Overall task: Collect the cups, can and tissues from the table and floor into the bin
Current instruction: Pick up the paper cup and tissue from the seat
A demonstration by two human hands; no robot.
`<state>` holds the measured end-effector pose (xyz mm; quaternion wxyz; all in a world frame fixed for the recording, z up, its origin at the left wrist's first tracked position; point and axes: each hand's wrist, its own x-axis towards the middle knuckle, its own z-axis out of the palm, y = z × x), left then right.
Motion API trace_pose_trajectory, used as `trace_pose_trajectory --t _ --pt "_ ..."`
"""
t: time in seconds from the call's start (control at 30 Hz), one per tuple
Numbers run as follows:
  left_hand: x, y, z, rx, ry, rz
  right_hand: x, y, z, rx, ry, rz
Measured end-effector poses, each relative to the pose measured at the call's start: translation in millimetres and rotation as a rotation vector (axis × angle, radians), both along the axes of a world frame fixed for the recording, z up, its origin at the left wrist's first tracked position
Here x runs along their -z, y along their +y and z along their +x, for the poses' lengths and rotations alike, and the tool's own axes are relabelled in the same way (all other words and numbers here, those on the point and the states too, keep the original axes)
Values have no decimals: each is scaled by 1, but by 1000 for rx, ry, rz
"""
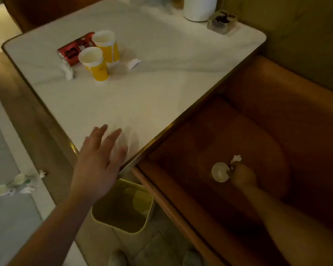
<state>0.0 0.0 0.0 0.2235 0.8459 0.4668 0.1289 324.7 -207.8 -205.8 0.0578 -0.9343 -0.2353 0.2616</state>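
Two yellow paper cups (96,63) (106,47) stand upright on the white table (161,83), touching a red can (75,48) that lies on its side behind them. Crumpled tissues lie left (68,71) and right (134,63) of the cups. My left hand (98,160) rests open over the table's near corner. My right hand (242,175) reaches down onto the orange seat (258,121), fingers closed on a white tissue (235,160) beside a white cup (219,172). The yellow bin (104,217) stands on the floor below the corner. More cups (19,178) and tissues (27,190) lie on the floor at left.
A white cylinder (199,7) and a glass ashtray (222,22) sit at the table's far right edge. A chair back (46,8) stands at the far side. My shoes (117,258) show at the bottom.
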Motion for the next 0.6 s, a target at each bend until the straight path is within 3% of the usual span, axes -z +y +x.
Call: trace_pose_trajectory --t 0.1,0.3,0.6 --pt "9 15 31 124 234 49 -2 -4 4 -33 -5 -40" --pt "40 27 67 207 394 156 8 -5 0 20 85 -18" --pt "46 24 70 170 389 198 12 -14 24 84 58 162"
